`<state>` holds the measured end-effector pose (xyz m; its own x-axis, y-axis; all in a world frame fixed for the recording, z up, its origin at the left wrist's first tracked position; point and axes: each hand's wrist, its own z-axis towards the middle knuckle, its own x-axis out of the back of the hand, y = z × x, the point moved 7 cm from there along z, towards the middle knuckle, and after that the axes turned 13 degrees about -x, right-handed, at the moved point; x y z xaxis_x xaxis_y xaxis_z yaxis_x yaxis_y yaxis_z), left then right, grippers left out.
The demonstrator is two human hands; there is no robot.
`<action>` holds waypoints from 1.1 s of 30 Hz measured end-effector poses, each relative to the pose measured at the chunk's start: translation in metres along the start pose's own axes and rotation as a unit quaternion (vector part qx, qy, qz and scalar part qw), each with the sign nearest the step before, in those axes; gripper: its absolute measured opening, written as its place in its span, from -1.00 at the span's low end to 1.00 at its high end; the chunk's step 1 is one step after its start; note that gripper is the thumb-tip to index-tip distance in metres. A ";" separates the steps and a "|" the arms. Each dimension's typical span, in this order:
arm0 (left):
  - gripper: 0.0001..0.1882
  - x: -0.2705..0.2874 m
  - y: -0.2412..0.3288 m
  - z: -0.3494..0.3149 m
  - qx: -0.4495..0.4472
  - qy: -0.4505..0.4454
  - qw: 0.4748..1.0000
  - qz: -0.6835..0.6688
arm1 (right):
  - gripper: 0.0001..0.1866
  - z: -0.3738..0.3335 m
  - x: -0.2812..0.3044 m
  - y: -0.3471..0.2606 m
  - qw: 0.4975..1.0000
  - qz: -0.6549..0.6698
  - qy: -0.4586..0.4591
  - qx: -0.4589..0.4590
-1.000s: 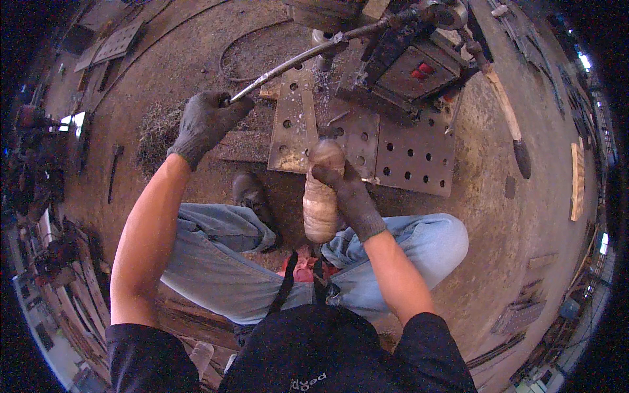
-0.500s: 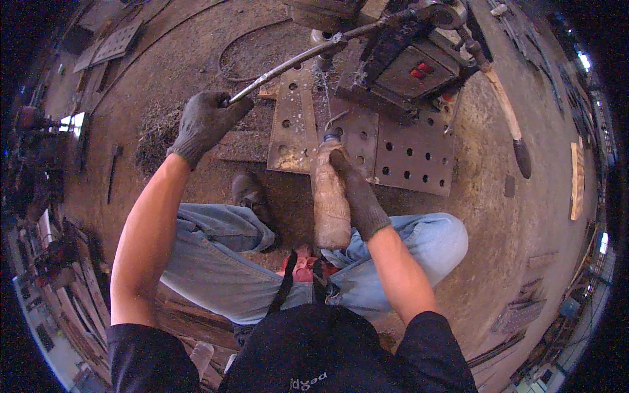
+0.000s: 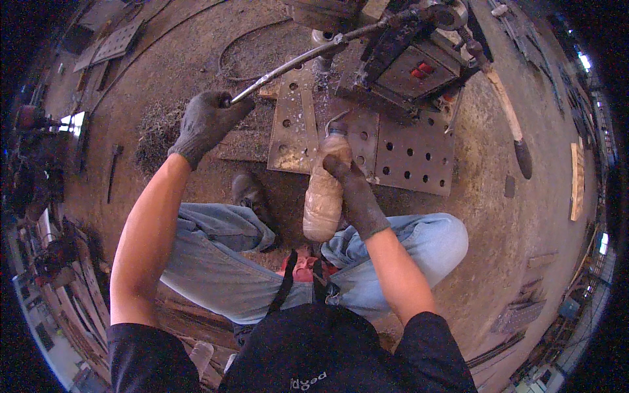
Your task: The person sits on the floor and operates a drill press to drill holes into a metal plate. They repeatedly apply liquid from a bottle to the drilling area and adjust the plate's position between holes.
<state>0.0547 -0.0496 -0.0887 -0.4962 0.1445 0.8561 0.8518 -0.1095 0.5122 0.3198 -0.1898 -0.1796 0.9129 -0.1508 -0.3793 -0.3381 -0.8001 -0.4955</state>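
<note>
My left hand [image 3: 208, 124], in a dark knit glove, is closed around the end of a long metal lever [image 3: 282, 69]. That lever runs up to a drilling machine [image 3: 416, 75] with red switches, which stands over steel plates [image 3: 393, 162] with rows of holes. In my gloved right hand [image 3: 357, 200] is a clouded brownish plastic bottle [image 3: 322, 209], gripped along its side. A thin bent nozzle [image 3: 339, 119] sticks out of the bottle's neck, over the plates and below the machine's spindle [image 3: 323, 62]. The bottle tilts, its base toward my knees.
Metal shavings [image 3: 160, 131] lie heaped left of the plates. A wooden-handled lever [image 3: 503, 108] juts out at the machine's right. My shoe [image 3: 252, 196] is close to the plates' near edge. A hose [image 3: 226, 49] curves over the floor behind, and a wooden strip [image 3: 576, 180] lies far right.
The bottle has tilted, its base swinging left and slightly up, with my right hand a little lower on it. A thin pale streak above the nozzle no longer shows. My left hand stays put.
</note>
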 end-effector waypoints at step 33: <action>-0.46 -0.004 0.001 0.001 -0.006 -0.008 1.000 -0.002 | -0.50 0.007 0.002 0.010 0.994 0.071 -0.028 -0.082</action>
<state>0.0572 -0.0496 -0.0914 -0.4968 0.1614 0.8527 0.8478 -0.1196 0.5166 0.3165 -0.1939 -0.1904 0.8432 -0.2398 -0.4811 -0.4163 -0.8575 -0.3023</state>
